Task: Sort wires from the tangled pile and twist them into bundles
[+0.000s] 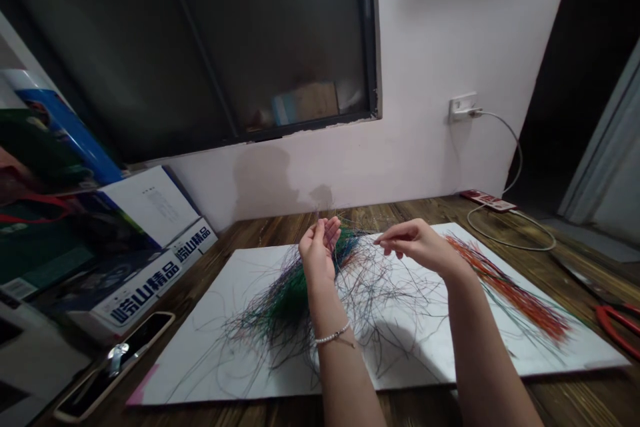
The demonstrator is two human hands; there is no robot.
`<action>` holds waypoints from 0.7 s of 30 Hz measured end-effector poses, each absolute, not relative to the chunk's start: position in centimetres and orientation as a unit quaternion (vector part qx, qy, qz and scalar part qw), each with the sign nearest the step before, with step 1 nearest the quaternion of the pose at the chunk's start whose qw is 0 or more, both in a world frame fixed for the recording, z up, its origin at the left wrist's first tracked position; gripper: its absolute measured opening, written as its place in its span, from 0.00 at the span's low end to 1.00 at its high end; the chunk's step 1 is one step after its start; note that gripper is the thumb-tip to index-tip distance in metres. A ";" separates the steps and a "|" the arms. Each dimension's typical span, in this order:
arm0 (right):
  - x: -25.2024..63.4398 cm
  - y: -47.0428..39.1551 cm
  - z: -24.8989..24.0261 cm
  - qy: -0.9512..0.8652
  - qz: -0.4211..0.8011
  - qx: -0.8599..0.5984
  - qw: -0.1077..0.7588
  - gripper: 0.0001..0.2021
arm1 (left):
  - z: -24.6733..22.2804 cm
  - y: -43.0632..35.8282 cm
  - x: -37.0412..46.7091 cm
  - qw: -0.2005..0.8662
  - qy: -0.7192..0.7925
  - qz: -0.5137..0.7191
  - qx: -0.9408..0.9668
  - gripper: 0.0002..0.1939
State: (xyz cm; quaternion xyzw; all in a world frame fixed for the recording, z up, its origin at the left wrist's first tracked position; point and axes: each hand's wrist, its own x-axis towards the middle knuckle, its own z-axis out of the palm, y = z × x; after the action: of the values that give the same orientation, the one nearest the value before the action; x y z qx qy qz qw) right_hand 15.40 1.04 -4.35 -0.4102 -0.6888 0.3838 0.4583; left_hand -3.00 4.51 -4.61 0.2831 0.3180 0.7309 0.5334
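My left hand (320, 248) is raised over a loose heap of fine wires (280, 300), mostly green, blue and dark. Its thumb and forefinger are pinched together, with faint thin strands rising above them; the other fingers are curled loosely. To its right, my right hand (413, 245) points left, its thumb and forefinger closed in a pinch. What sits between those fingertips is too fine to make out. Loose, tangled strands (385, 287) spread under and between both hands on a white board (210, 307). A tidier bundle of orange and green wires (515, 290) lies right of my right forearm.
Red-handled scissors (615, 323) lie at the right table edge. A power strip (487, 201) with a white cable sits at the back right. On the left are a phone (115, 363) and stacked boxes (150, 280). A wall and window stand behind the wooden table (280, 225).
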 end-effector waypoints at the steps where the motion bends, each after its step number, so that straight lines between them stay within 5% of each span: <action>1: 15.4 1.1 -4.5 -0.696 0.394 -0.418 0.431 0.09 | -4.6 4.5 -3.0 0.535 0.314 0.732 0.282 0.05; 6: 15.5 1.6 -4.9 -0.712 0.408 -0.450 0.353 0.08 | -4.4 4.3 -3.2 0.543 0.303 0.732 0.276 0.06; 21: 16.3 2.0 -6.0 -0.707 0.391 -0.497 0.317 0.08 | -4.3 4.1 -3.5 0.542 0.298 0.742 0.258 0.06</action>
State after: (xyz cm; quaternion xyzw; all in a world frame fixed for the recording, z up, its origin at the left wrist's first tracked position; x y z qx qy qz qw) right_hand 16.31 2.01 -6.01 -0.4971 -0.7068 0.3908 0.3173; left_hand -3.47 4.08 -4.29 0.2584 0.2977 0.7420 0.5423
